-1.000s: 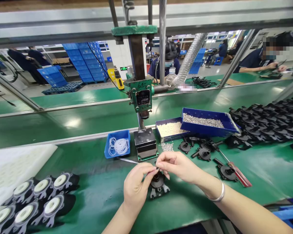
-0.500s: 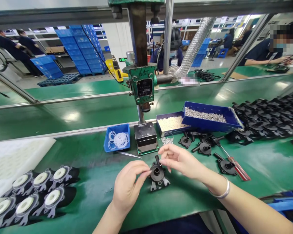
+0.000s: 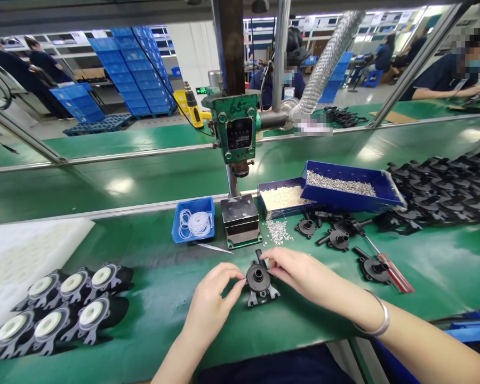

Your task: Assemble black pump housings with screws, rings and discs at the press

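A black plastic pump housing [image 3: 260, 282] with a round centre port stands on the green bench in front of me. My left hand [image 3: 212, 304] pinches its left rim with thumb and fingers. My right hand [image 3: 300, 272], a silver bangle on its wrist, grips the housing's right side with curled fingers. Just behind the housing sits the black block [image 3: 240, 220] of a small green press [image 3: 234, 133].
A small blue tray of white rings [image 3: 194, 224] and tweezers [image 3: 214, 247] lie left of the press. Blue bins of white pellets [image 3: 282, 198] and screws [image 3: 344, 186], loose housings [image 3: 336, 239], a red-handled screwdriver [image 3: 388, 266] and a pile of black parts [image 3: 444, 192] lie right. Finished housings with white discs [image 3: 64, 306] sit left.
Both hands have dropped from a raised pinch above the housing and now hold its two sides on the bench. The view tilted down slightly.
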{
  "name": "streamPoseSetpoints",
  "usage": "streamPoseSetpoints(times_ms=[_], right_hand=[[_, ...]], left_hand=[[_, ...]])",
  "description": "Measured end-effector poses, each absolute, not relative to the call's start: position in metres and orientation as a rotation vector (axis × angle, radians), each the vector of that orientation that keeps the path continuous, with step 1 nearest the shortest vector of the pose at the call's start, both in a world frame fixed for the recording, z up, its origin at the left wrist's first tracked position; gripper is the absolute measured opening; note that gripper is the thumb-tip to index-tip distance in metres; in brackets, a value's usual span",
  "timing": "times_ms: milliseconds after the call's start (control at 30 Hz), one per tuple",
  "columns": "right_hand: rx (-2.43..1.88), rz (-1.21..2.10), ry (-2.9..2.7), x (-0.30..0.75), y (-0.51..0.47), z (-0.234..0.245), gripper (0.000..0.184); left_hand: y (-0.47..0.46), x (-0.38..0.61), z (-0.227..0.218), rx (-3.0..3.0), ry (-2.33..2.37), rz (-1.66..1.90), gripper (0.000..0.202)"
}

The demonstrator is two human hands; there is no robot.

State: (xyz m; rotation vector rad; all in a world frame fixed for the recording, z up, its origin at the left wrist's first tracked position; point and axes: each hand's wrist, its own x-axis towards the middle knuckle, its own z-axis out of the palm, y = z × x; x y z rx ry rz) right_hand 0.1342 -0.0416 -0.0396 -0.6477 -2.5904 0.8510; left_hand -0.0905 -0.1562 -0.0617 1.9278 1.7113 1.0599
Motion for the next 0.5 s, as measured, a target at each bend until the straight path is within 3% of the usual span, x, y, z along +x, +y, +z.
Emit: streamPoseSetpoints(times_ms=[167,367,500], right_hand=[[-0.609,0.881,-2.591,0.135,-0.046,-0.034,0.023],[-0.555,0.937,-2.643,0.139,-0.051,-0.029,0.028],[-0.552,0.874,-2.639,0.141,-0.05,-0.027,0.03]], left_hand=[[-0.157,-0.092,-0.065,2.183,1.699,0.978,0.009],[-0.16,-0.092,-0.072,2.292,1.67,1.03,0.032],[-0.161,-0.092,-0.074,2.298,1.68,1.055,0.029]])
